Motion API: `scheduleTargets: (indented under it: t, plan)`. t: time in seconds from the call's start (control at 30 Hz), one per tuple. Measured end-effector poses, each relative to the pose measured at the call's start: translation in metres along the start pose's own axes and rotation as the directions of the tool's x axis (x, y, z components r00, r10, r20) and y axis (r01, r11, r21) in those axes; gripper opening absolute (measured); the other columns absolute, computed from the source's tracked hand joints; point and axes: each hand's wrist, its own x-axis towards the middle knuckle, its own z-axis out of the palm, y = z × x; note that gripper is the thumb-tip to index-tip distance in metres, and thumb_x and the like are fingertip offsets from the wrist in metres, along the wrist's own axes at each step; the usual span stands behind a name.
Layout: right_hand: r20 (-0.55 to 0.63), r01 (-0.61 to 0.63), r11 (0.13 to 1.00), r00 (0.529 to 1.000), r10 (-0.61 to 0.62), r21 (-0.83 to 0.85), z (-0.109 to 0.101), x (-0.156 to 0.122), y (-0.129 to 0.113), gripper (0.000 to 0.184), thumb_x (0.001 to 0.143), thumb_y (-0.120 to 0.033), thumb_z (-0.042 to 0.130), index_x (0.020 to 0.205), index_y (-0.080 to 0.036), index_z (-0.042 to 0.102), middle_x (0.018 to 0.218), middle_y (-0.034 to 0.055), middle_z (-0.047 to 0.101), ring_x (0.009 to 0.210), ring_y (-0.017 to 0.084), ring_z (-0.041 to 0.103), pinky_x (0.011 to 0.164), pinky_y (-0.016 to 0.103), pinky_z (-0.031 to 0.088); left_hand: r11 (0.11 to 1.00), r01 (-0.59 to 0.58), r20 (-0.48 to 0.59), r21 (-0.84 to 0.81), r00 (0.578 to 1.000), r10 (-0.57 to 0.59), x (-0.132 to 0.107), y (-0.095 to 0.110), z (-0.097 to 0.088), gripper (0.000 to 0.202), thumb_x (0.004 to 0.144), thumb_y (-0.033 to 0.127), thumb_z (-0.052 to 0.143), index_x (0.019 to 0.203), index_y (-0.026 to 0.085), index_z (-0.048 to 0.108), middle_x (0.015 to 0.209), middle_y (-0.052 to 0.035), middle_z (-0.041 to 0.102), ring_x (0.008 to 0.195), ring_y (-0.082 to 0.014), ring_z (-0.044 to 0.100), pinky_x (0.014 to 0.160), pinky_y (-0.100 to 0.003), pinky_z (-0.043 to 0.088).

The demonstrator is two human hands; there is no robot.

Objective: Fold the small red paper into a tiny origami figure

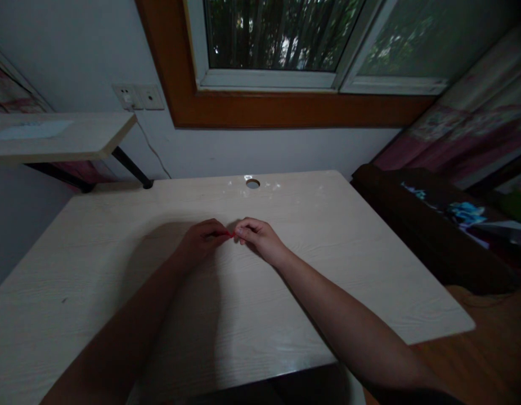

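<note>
Between my hands, over the middle of the pale wood-grain desk point(286, 315), is a small thin red thing point(231, 234), too small and dim to name. My left hand point(201, 241) is closed in a pinch on its left end. From the other side, my right hand point(257, 236) pinches its right end between thumb and forefinger. Only a short red piece shows; the fingers cover the rest. The two hands are close together with a narrow gap between the fingertips.
A raised shelf point(112, 138) on black legs stands at the desk's back left. Near the back edge is a round cable hole point(252, 184). A white cable point(153, 147) hangs from the wall socket point(138, 97). Right of the desk is a dark brown piece of furniture point(429, 225).
</note>
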Motion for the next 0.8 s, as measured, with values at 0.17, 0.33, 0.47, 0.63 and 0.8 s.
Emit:
scheduleTargets:
  t: [0.17, 0.33, 0.47, 0.63, 0.8]
  plan:
    - [-0.033, 0.034, 0.999, 0.999, -0.035, -0.02, 0.0, 0.0, 0.003, 0.029, 0.081, -0.046, 0.075, 0.084, -0.018, 0.069, 0.076, 0.0004, 0.064, 0.061, 0.011, 0.054, 0.06, 0.024, 0.042, 0.998, 0.057, -0.048, 0.022, 0.997, -0.056, 0.0, -0.003, 0.001, 0.015, 0.087, 0.034, 0.066, 0.086, 0.02, 0.071, 0.085, -0.003, 0.068, 0.078, -0.0146, 0.063, 0.072, -0.026, 0.049]
    - [-0.111, 0.073, 0.995, 0.991, -0.08, -0.071, 0.001, -0.001, 0.006, 0.027, 0.083, -0.045, 0.073, 0.088, -0.019, 0.071, 0.075, 0.0008, 0.063, 0.064, 0.011, 0.055, 0.061, 0.024, 0.043, 0.99, 0.128, -0.122, -0.064, 0.983, -0.135, 0.0, -0.008, 0.004, 0.017, 0.086, 0.036, 0.066, 0.091, 0.021, 0.072, 0.084, -0.0019, 0.067, 0.074, -0.0139, 0.065, 0.068, -0.025, 0.051]
    - [-0.161, 0.102, 0.983, 0.979, -0.126, -0.152, 0.002, -0.001, 0.006, 0.025, 0.084, -0.044, 0.073, 0.088, -0.02, 0.074, 0.08, 0.0018, 0.062, 0.066, 0.012, 0.056, 0.062, 0.025, 0.045, 0.973, 0.16, -0.14, -0.167, 0.973, -0.184, 0.0, -0.007, 0.005, 0.018, 0.089, 0.034, 0.064, 0.097, 0.02, 0.071, 0.085, -0.0024, 0.069, 0.073, -0.0135, 0.067, 0.07, -0.026, 0.053]
    - [-0.19, 0.153, 0.938, 0.957, -0.219, -0.311, 0.003, -0.004, 0.003, 0.019, 0.087, -0.039, 0.071, 0.088, -0.021, 0.075, 0.081, 0.0028, 0.062, 0.071, 0.014, 0.058, 0.064, 0.026, 0.045, 0.923, 0.155, -0.171, -0.352, 0.959, -0.226, 0.001, -0.001, 0.007, 0.021, 0.09, 0.035, 0.062, 0.099, 0.016, 0.065, 0.082, -0.0037, 0.07, 0.07, -0.0141, 0.068, 0.069, -0.028, 0.056]
    - [-0.147, 0.224, 0.851, 0.933, -0.328, -0.476, 0.006, -0.006, -0.003, 0.013, 0.09, -0.032, 0.068, 0.09, -0.022, 0.077, 0.081, 0.0028, 0.064, 0.077, 0.016, 0.059, 0.072, 0.028, 0.046, 0.885, 0.13, -0.197, -0.447, 0.951, -0.24, 0.001, 0.002, 0.011, 0.021, 0.089, 0.036, 0.064, 0.094, 0.016, 0.062, 0.087, -0.004, 0.068, 0.073, -0.0153, 0.07, 0.071, -0.031, 0.059]
